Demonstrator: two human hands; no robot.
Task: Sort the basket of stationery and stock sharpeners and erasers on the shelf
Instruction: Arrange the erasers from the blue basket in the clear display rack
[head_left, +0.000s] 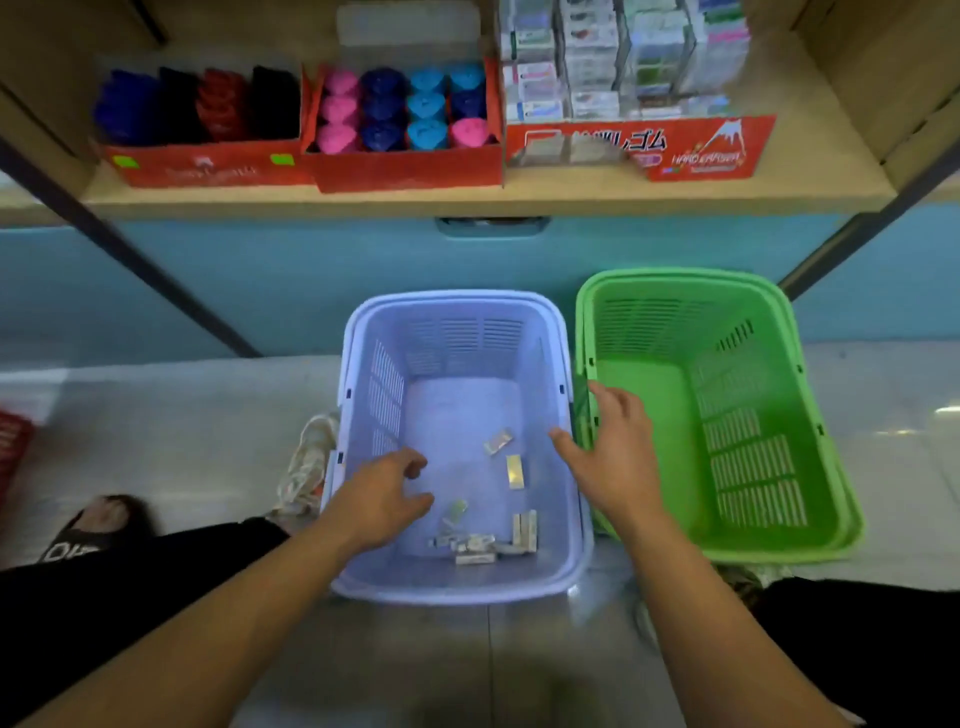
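my left grip (382, 501) hangs inside the purple basket (363, 332), fingers loosely curled with nothing in them, just left of the small wrapped erasers (475, 545) scattered on the basket's bottom, most of them bunched by its near wall. my right grip (615, 457) is spread wide and holds nothing, over the seam where the purple basket's right rim meets the green basket (779, 553). both baskets stand on the floor (182, 441). on the far shelf (467, 200), red boxes (405, 171) hold coloured sharpeners (410, 111) in the middle and stacked eraser packs (623, 78) on the right.
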